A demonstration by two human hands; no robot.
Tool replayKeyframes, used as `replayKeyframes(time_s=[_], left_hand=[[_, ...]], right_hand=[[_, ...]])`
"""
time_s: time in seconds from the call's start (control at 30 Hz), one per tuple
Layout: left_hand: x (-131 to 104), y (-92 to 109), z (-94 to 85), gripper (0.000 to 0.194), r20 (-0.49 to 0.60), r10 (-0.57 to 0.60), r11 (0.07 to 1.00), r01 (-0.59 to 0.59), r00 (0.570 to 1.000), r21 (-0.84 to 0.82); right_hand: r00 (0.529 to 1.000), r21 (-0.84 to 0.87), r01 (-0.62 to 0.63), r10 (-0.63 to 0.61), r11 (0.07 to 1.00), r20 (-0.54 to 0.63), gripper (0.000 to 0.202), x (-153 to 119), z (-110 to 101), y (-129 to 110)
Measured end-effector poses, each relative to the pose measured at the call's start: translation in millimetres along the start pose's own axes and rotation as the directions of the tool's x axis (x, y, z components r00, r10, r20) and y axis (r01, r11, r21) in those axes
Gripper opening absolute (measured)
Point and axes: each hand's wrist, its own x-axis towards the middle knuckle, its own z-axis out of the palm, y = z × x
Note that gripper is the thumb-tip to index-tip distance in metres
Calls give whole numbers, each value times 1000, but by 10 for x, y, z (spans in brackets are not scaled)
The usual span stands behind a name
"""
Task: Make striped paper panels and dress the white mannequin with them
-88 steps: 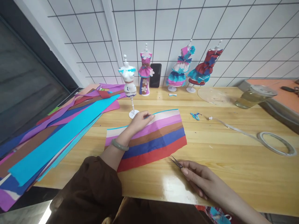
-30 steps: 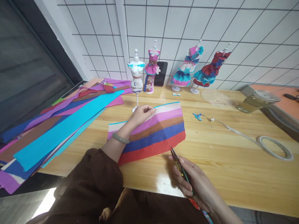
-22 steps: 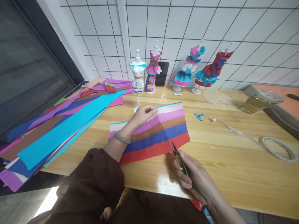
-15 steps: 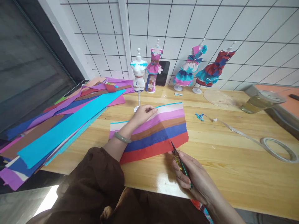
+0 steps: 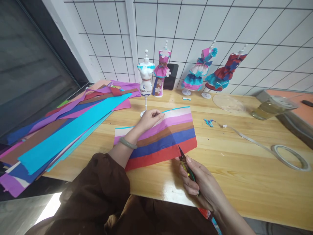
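A striped sheet of crepe paper (image 5: 168, 138), banded white, pink, brown, blue and red with a turquoise top edge, is held slightly tilted above the table. My left hand (image 5: 152, 119), with a bangle on the wrist, pinches its upper edge near the middle. In my right hand (image 5: 199, 178) is a pair of small scissors (image 5: 187, 166), dark-bladed with a yellow part at the grip. Their tip lies over the red band at the lower edge; whether the blades are cutting in I cannot tell. Just behind my left hand stands a white mini mannequin (image 5: 146, 76).
Coloured crepe strips (image 5: 75, 130) are heaped at the left. Several dressed mini mannequins, such as the red one (image 5: 228, 71), line the wall beside a phone (image 5: 171, 76). To the right are a roll of white tape (image 5: 290, 158), a blue scrap (image 5: 209, 122) and a cup of yellowish drink (image 5: 274, 106).
The scissors have shifted up very slightly at the red band. My left hand's pinch on the paper is the same.
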Motion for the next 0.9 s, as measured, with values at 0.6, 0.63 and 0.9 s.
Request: replayKeyframes(time_s=[0.6,0.63,0.9], left_hand=[[6,-10,-2,27,-1,1,999,-1,1000,-43],[5,-17,-1,27,-4,2,999,-2,1000,-45],[4,-7,-8,27,-1,11,1000,-11,1000,-15]], right_hand=[[993,-128,84,-94,988,-69,34,74,-4,37],[992,-133,87,-98,987,-76,34,81,-9,43],[989,-149,76,-94,986,-117,37,71,-3,37]])
